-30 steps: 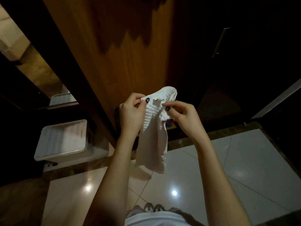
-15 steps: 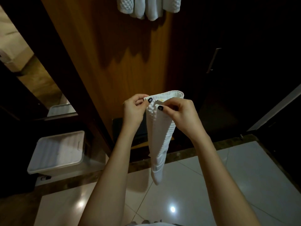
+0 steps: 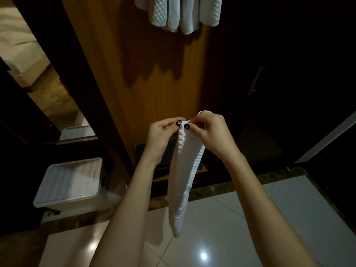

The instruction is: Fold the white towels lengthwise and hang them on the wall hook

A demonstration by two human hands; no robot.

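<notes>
Top centre of frame: several white waffle-weave hung towels [image 3: 183, 14], draped against an orange-brown wooden wall panel [image 3: 154, 83], well above the hands. Lower left: a white lidded plastic bin [image 3: 71, 182] standing beside the panel. Bottom: glossy white floor tiles [image 3: 250, 218]. Upper right: a slim metal door handle [image 3: 257, 80] on a dark door. Pale marks on black-painted thumbnails, too small to read. Centre: both arms raised forward, left hand [image 3: 160, 137] and right hand [image 3: 212, 132] close together, thumbs and curled fingers pinching the top edge of a narrow folded white textured towel [image 3: 183, 180]. Hangs straight down between the forearms, lower tip over the tiles, apart from the bin.
</notes>
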